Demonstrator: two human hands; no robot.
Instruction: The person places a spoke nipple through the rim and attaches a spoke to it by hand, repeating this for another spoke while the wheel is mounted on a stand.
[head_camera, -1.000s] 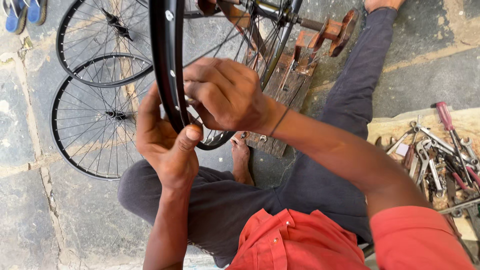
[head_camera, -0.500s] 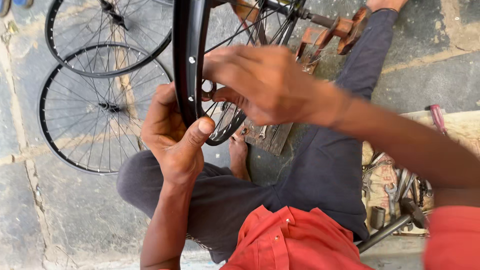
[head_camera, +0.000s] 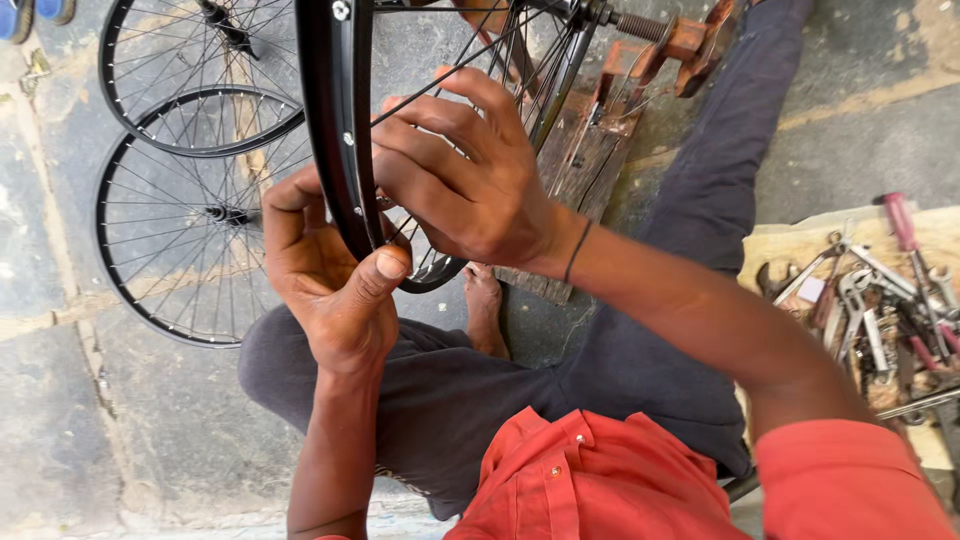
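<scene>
Left hand (head_camera: 335, 290) wrapped around the black wheel rim (head_camera: 335, 120) from below, thumb pressed on its near edge, fingers curled behind. Right hand (head_camera: 465, 175) laid over the spokes (head_camera: 450, 70) just inside the rim, fingers bunched and bent toward the rim wall; whether pinching a nipple or a small tool, cannot tell. Compared with a second ago: right hand shifted from the rim's outer face to the spoke side, rim closer and more upright in view, left grip much the same. Reads as work moving along to another spoke. Rim standing on edge over the lap, hub end toward a rusty axle stand (head_camera: 690, 40) on a wooden block (head_camera: 580, 170). Farther left, two more spoked wheels (head_camera: 180, 200) flat on the stone floor (head_camera: 60, 400). Right, heap of wrenches and pliers (head_camera: 880, 300) on a board. No packages, labels or signs visible.
</scene>
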